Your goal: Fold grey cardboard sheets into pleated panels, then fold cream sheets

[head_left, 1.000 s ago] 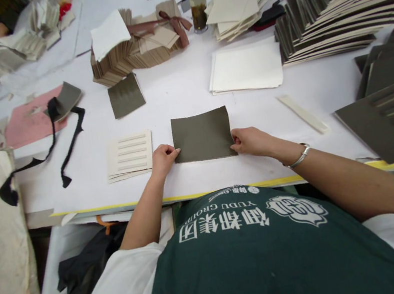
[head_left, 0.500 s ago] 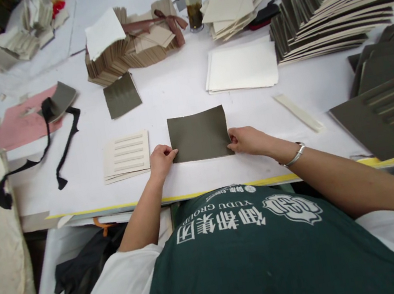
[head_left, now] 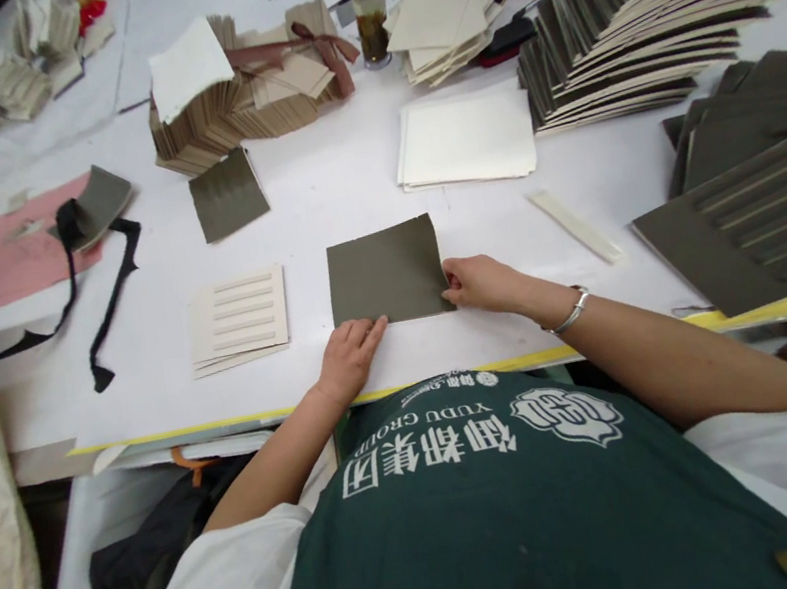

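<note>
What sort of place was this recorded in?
Likely a workshop or small factory, judging by the fanned stack of dark panels, the ribbon-tied bundle of tan pieces and the printed green apron.

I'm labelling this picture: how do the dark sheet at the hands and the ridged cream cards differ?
The dark sheet is plain grey-brown; the cream cards are pale, with parallel strips on top. The dark sheet looks wider than the cream cards. The left hand touches the dark sheet's near edge and the right hand pinches its right side; neither touches the cream cards. Both are roughly rectangular.
</note>
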